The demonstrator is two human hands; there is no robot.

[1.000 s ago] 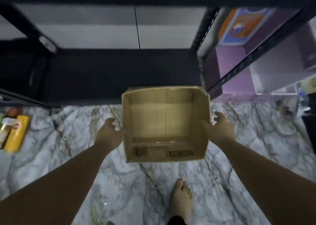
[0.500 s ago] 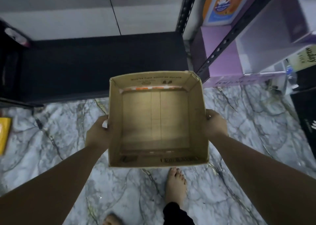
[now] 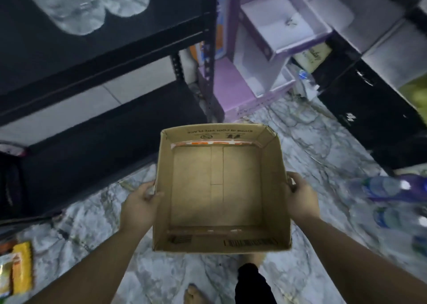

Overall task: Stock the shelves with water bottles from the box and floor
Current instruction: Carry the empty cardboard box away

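Both hands grip one cardboard box by its side walls: the left hand wraps the left rim, the right hand clasps the right rim. Open top up, it holds nothing; only its bare bottom shows. Marble floor lies open below and left of the hands. Right of the right hand, blurred water bottles lie on the floor. Beyond the left hand stands a black shelf carrying more bottles.

Grey-veined marble floor; black metal shelving left, purple boxes ahead; dim lighting.
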